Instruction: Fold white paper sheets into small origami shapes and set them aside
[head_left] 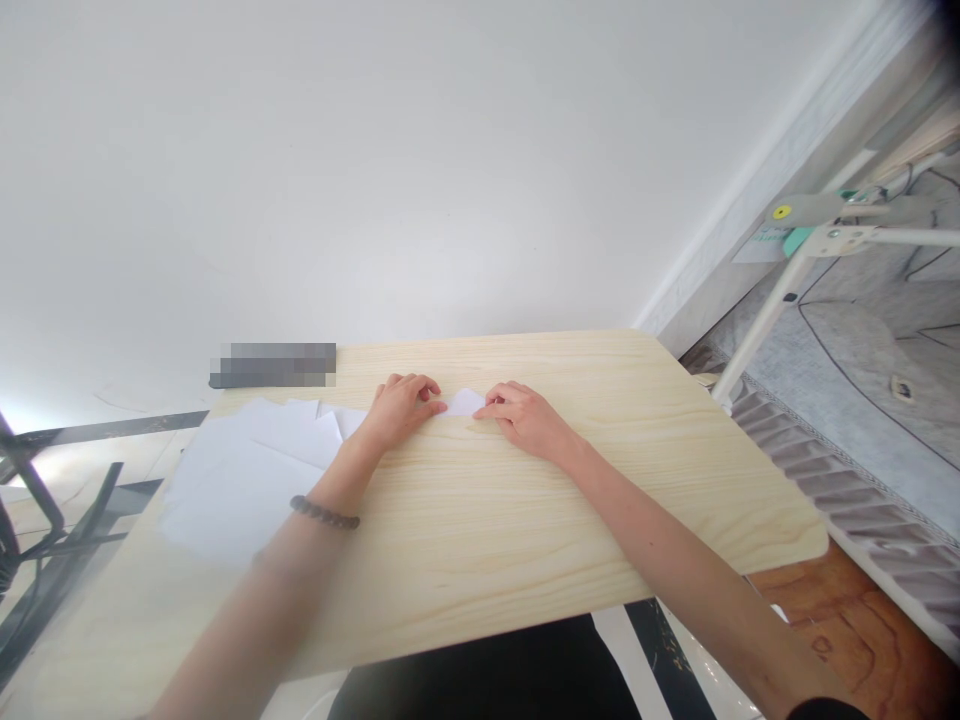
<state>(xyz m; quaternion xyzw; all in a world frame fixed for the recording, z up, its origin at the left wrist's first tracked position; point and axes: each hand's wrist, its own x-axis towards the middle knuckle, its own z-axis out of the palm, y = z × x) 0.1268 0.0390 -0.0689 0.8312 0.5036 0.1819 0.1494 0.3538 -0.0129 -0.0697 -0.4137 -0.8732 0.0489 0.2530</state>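
— What lies furthest out from the left hand (405,405)?

— A spread of loose sheets (247,470), flat on the worktop (487,520), just outside its wrist, which wears a bead bracelet (324,513). The hand does not touch them.

— And the left hand itself?

— Palm down, fingers curled under, tips resting on the near end of the small folded paper (463,402). Whether it pinches the paper or only presses it flat cannot be told.

— Where is the paper from each hand?

— Directly between them: inward of the left hand's fingertips and inward of the right hand's, touching both. Neither hand is nearer; each covers one end.

— Its long axis?

— It runs side to side, from one hand to the other, roughly in line with the worktop's far edge. The bare middle shows a shallow corner on the side away from the person; the ends are hidden under fingers.

— The right hand (525,415)?

— Also palm down, fingers bent, tips on its end of the paper. Its grip is likewise unclear.
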